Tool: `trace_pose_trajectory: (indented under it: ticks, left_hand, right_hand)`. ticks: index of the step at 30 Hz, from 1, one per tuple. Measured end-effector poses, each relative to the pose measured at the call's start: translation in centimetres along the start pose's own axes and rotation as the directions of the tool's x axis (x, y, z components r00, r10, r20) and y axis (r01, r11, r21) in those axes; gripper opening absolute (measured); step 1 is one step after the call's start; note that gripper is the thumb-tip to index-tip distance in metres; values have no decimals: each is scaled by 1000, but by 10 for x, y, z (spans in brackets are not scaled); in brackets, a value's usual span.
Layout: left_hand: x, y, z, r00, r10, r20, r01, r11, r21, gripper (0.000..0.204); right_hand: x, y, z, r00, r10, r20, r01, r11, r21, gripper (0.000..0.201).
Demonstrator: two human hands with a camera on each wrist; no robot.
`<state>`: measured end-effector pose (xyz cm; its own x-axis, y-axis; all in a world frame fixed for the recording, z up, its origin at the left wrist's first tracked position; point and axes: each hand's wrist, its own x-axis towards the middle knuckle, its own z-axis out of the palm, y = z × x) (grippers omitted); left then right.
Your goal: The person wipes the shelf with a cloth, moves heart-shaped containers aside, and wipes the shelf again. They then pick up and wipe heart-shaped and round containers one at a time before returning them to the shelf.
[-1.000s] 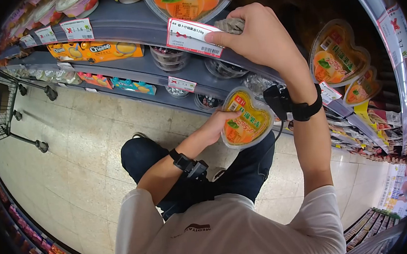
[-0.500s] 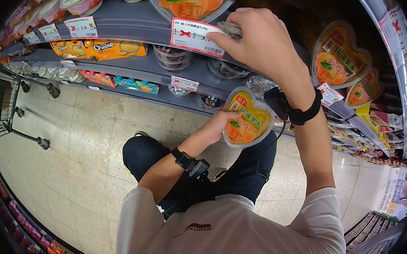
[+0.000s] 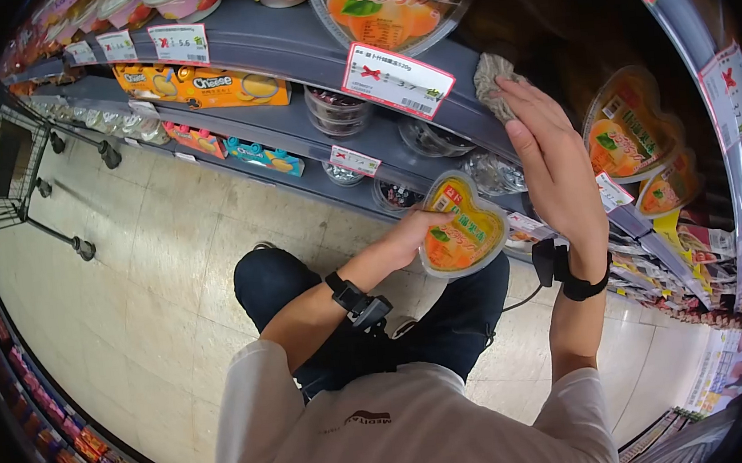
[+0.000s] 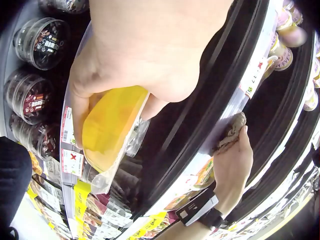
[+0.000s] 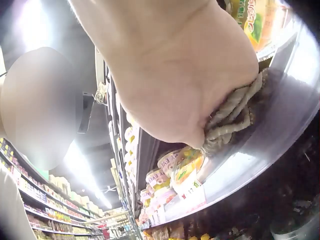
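My left hand [image 3: 407, 237] grips a heart-shaped fruit jelly tub [image 3: 470, 238] low in front of the shelves, thumb over its printed lid. Its yellow side [image 4: 111, 125] shows beneath that hand in the left wrist view. Higher up, my right hand [image 3: 558, 164] holds a crumpled grey cloth [image 3: 491, 86] against the shelf edge [image 3: 468, 122], its fingers lying over the cloth. In the right wrist view the cloth [image 5: 235, 114] bunches under the palm, against the smooth edge strip. A price tag [image 3: 398, 79] sits left of the cloth, with a large jelly tub [image 3: 394, 6] above it.
Two more heart-shaped tubs [image 3: 635, 139] stand on the shelf at right. Orange cheese snack boxes [image 3: 196, 86] and clear round tubs [image 3: 339, 108] fill lower shelves. A wire cart [image 3: 3, 169] stands at far left. Another price tag [image 3: 727, 94] hangs on the curved right shelf edge.
My right hand has slid with the cloth rightward along the shelf edge, off the price tag, its fingers now straighter. The left hand keeps hold of the tub. The head view has shifted slightly.
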<state>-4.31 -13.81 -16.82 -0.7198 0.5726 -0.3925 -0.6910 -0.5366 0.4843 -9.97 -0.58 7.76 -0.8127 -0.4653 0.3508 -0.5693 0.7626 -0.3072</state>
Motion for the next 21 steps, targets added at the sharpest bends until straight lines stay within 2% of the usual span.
trace_pose_trajectory:
  ticks: [2, 4, 6, 8, 10, 12, 16, 18, 19, 21]
  left_hand:
    - [-1, 1, 1, 1000, -9, 12, 9, 1000, 11, 34]
    - [-2, 1, 2, 1000, -27, 6, 27, 999, 18, 34]
    - [-1, 0, 2, 999, -48, 3, 48, 998, 31, 35]
    - [4, -6, -2, 998, -64, 3, 64, 998, 13, 35]
    - [5, -8, -5, 997, -79, -3, 79, 996, 31, 35]
    - [7, -7, -6, 997, -74, -9, 74, 997, 35, 34]
    - [9, -8, -10, 996, -88, 11, 88, 996, 8, 37]
    - [9, -8, -12, 996, -92, 9, 92, 996, 13, 37]
    - [8, -8, -11, 996, -83, 8, 83, 996, 18, 37]
    - [8, -9, -10, 997, -83, -1, 83, 996, 34, 37]
  right_hand:
    - [3, 3, 5, 1000, 3, 8, -3, 1000, 15, 36]
    - [28, 10, 10, 987, -112, 113, 108, 993, 44, 40]
    - [47, 12, 21, 988, -119, 97, 112, 991, 68, 42]
    - [57, 20, 30, 963, -246, 109, 234, 966, 108, 41]
    - [52, 21, 19, 963, -234, 132, 220, 969, 111, 41]
    - [39, 22, 5, 973, -139, 186, 105, 978, 181, 40]
    - [33, 20, 8, 987, -93, 135, 73, 987, 141, 40]
    - [43, 23, 15, 973, -203, 111, 197, 978, 64, 40]
    - [49, 25, 19, 975, -198, 103, 192, 979, 73, 40]
    - [66, 28, 28, 946, -296, 129, 285, 953, 98, 41]
